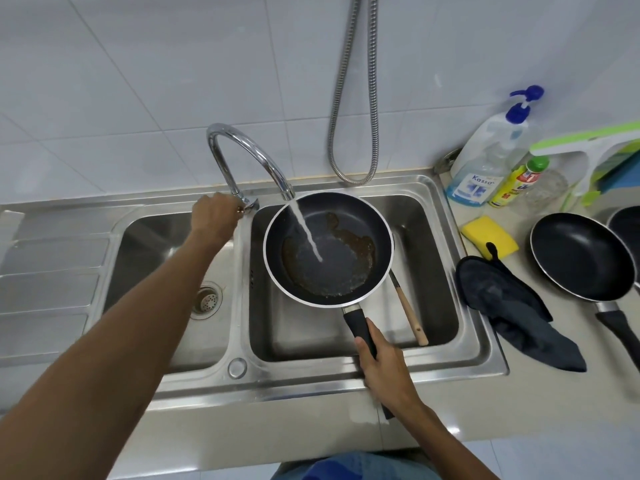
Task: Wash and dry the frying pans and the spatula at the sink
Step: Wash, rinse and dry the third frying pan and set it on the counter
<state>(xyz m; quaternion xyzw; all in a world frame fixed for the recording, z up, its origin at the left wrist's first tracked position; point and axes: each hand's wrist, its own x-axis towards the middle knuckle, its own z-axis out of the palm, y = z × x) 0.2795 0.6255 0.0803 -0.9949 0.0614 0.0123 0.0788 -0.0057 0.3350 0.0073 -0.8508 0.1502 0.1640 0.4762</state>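
Head view looks down on a steel double sink (294, 382). The right hand (384, 362) is wrapped round the black handle of a frying pan (329, 247), thumb laid along the top, holding the pan out ahead of the knuckles above the right basin. Brown residue rings the pan's dark floor, and a stream of water (308, 233) from the curved faucet (249, 157) lands near its middle. The left hand (214, 216) reaches far forward, fingers curled over the tap lever (250, 205) at the faucet's foot, just left of the pan's far rim. Just ahead of the right hand and slightly to its right, a spatula (408, 313) with a wooden handle lies in the basin, its blade end hidden under the pan. Farther to the right of that hand, on the counter, a dark cloth (512, 306) drapes over the sink's edge. A yellow sponge (490, 233) sits beyond it. A second frying pan (585, 258) rests open side up beside a third pan (627, 220), which the frame cuts off.
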